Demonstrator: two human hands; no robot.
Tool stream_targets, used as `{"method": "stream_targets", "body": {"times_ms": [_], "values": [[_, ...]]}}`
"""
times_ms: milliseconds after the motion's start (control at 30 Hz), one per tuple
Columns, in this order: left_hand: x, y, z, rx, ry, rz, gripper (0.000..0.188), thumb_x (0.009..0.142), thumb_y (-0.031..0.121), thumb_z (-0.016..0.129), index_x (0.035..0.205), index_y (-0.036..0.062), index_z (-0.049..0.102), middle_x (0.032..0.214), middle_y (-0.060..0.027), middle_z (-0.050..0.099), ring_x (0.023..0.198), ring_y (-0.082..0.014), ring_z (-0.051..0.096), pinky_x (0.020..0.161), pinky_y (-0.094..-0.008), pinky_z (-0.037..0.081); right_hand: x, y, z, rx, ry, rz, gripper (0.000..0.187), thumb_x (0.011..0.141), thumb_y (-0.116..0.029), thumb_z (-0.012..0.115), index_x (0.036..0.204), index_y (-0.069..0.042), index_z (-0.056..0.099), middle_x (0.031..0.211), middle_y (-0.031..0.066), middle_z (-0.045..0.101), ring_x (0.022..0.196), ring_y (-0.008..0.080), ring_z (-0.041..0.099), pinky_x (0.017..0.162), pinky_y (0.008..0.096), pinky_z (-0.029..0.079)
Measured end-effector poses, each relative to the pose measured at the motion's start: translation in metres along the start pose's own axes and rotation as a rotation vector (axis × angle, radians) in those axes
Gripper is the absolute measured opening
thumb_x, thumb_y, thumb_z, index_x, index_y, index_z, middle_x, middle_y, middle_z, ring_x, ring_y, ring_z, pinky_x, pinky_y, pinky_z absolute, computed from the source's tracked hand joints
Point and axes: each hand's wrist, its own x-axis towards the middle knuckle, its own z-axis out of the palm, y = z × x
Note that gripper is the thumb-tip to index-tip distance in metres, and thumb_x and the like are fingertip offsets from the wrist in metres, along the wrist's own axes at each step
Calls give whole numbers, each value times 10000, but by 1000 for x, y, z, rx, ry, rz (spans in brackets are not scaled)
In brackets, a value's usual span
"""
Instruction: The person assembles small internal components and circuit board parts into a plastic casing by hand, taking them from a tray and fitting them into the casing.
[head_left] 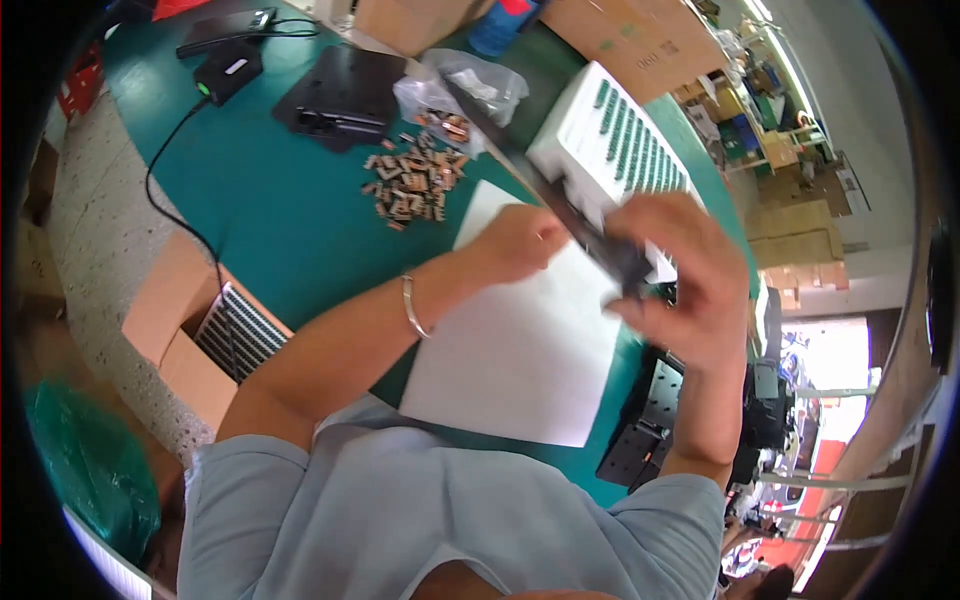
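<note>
My right hand [690, 270] is raised over the right side of the white sheet [510, 350]. Its fingers are closed round the near end of a long dark bar-like object [530, 175], blurred so that its kind does not show. That object slants away to the far left. To its left, my left hand [515, 243] hovers over the sheet's far part, fingers pinched together; whatever they hold is too small to name. Beyond the left hand lies a loose pile of small copper-and-black parts [410, 185], beside a clear plastic bag [475, 85] with more of them at its mouth.
A white tray [565, 140] with rows of green pieces stands at the far right. A flat black device [345, 95] and a black adapter [228, 72] lie far left. Black perforated plates [645, 420] sit at right. An opened carton [185, 350] stands beside the green table [270, 200].
</note>
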Motion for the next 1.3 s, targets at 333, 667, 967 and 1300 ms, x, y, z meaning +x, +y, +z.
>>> {"method": "stream_targets", "body": {"times_ms": [333, 667, 967, 1300], "values": [[-8, 111, -33, -853, -650, -470, 419, 899, 264, 671, 1265, 75, 594, 1004, -17, 624, 934, -104, 585, 748, -234, 502, -146, 7, 32, -315, 24, 135, 436, 652, 25, 710, 1058, -134, 703, 1057, 91, 623, 827, 263, 672, 670, 354, 561], [-10, 104, -28, 297, -403, -272, 330, 743, 203, 742, 998, 25, 634, 809, -151, 660, 675, -256, 648, 671, -336, 530, -162, 76, 79, -292, 35, 745, 461, 806, 45, 601, 1239, -114, 605, 949, 135, 652, 753, 320, 645, 670, 399, 524], [-23, 113, -25, 631, -328, -158, 332, 744, 243, 761, 1001, 58, 658, 995, -121, 569, 886, -300, 624, 768, -398, 508, -166, 82, 85, -79, 110, 788, 249, 907, -34, 551, 1141, -37, 636, 938, 186, 631, 819, 355, 635, 737, 392, 503], [-22, 113, -21, 711, -455, -125, 302, 748, 231, 764, 980, 68, 659, 983, -113, 550, 821, -302, 634, 724, -407, 514, -176, 79, 101, -208, 160, 729, 290, 898, -30, 558, 1177, -59, 630, 1009, 133, 608, 838, 329, 630, 719, 401, 507]]}}
